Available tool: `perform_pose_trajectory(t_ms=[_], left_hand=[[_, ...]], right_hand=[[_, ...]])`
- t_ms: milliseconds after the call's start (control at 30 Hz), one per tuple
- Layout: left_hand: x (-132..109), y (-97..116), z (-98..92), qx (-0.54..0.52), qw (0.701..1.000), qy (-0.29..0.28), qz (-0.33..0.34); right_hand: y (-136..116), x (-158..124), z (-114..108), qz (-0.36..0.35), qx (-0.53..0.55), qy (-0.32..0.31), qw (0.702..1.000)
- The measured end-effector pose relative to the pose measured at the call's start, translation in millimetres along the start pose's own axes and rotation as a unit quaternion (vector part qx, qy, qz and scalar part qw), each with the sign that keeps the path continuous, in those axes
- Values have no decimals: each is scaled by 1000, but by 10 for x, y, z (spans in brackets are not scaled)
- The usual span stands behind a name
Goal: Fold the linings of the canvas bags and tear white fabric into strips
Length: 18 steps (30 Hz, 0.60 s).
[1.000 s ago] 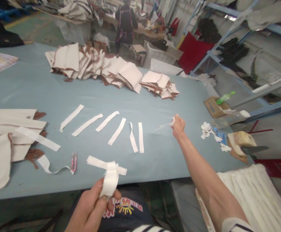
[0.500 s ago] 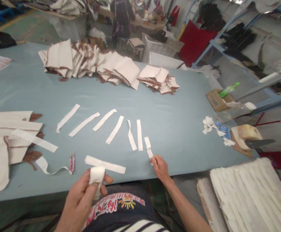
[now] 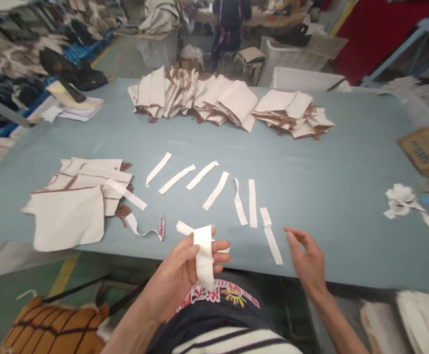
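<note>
My left hand (image 3: 173,275) pinches a white fabric strip (image 3: 204,255) with the thumb; the strip hangs down over the palm, the other fingers stretched out behind it. Partly hidden behind that hand lies another white strip (image 3: 184,227). My right hand (image 3: 308,260) hovers near the table's front edge with thumb and forefinger apart and nothing between them. Just left of it, a strip with a folded upper part (image 3: 273,245) lies on the table. Several more strips (image 3: 252,204) form a spread row farther left. Pink thread snips (image 3: 161,226) lie left of my left hand.
Cream cloth pieces with brown edging (image 3: 69,216) are stacked at the left, a strip across them. More piles (image 3: 236,101) line the table's far side. White scraps (image 3: 400,199) and a cardboard box (image 3: 424,150) sit at the right. A person (image 3: 231,24) is in the background.
My right hand has let go of the strip at the row's right end and moved away to the right. That strip now lies flat on the table. The view has turned left.
</note>
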<state>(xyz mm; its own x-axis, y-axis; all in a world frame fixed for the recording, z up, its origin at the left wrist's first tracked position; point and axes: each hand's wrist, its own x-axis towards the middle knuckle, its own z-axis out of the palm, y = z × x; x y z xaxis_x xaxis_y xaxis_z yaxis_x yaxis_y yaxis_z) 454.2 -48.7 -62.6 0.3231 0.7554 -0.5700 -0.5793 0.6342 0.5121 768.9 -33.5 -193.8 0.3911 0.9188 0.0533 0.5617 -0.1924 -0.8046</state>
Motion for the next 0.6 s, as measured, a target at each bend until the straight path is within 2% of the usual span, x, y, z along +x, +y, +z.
perform_pose_trajectory(t_ms=[67, 100, 133, 200, 267, 367, 500, 600], left_hand=[[-32, 46, 12, -36, 999, -21, -9], [-48, 68, 19, -54, 998, -27, -14], [-63, 89, 27, -71, 997, -34, -19], [-88, 125, 41, -99, 994, -46, -26], [-108, 148, 51, -114, 991, -58, -25], [-145, 147, 49, -119, 990, -69, -12], [-206, 100, 36, -138, 988, -69, 2], [-234, 72, 51, -154, 985, -80, 22]], right_hand=[[-440, -49, 1, -56, 8, -39, 998], [-686, -89, 9, -132, 9, -63, 989], [-933, -133, 22, -216, 15, -78, 973], [-1376, -219, 66, -374, 37, -111, 920], [-1691, -286, 121, -466, 49, -142, 872], [-1900, -352, 212, -515, 29, -180, 838], [-1924, -417, 331, -556, -12, -186, 810], [-1918, -465, 386, -568, -41, -180, 802]])
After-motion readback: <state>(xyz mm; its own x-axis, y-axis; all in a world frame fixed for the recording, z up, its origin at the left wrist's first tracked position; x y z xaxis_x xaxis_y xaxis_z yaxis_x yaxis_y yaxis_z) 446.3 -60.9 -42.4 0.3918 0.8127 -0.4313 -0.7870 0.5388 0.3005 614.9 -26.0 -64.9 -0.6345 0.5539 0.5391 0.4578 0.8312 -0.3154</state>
